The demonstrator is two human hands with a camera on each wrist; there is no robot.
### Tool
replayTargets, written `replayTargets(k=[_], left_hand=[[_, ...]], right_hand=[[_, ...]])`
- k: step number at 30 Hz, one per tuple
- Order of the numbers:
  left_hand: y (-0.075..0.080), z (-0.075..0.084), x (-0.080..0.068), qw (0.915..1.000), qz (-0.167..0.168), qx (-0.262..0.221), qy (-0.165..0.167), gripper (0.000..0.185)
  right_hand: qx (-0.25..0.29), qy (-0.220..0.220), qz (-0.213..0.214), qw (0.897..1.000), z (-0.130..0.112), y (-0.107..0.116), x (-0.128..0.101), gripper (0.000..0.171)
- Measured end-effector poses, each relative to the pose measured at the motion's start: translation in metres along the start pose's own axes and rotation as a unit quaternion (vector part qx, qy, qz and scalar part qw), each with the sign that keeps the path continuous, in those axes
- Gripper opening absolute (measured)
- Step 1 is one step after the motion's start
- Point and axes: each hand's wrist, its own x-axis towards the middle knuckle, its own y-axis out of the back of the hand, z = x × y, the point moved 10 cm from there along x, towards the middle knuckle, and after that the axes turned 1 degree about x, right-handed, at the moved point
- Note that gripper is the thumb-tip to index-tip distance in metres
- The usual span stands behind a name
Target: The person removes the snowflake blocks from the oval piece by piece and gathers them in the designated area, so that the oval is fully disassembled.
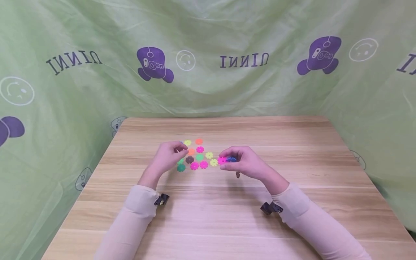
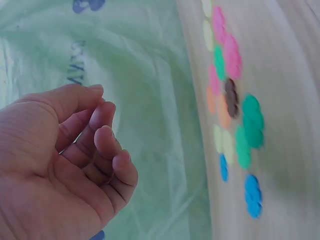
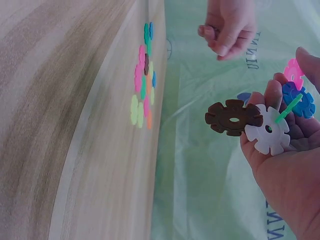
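Joined snowflake discs in right hand

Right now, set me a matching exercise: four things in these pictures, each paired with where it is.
Things:
1. brown disc
2. white disc
3. left hand
4. pink discs

Places:
A. lying on the wooden table
B. sticking out past the right hand's fingers
C. resting on the right palm
D. raised beside the scattered pieces, holding nothing

Pairs: 1-B, 2-C, 3-D, 4-A
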Motion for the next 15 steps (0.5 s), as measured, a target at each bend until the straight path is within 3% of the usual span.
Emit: replayTargets(k=[9,15], left_hand=[[-0.013,0.036,-0.006,0.9977,-0.025,-0.043,-0.045,0.015],[-0.019,0.068,-0.012,0.9916,-0.015,-0.033,-0.124,0.009]], right_hand=[[-0.005,0.007,-0.003,1.0,0.001,-0.001,0.002,0.036],[-0.004,0.013,-0.005,1.0,-0.002,-0.002,0.003,0.036]])
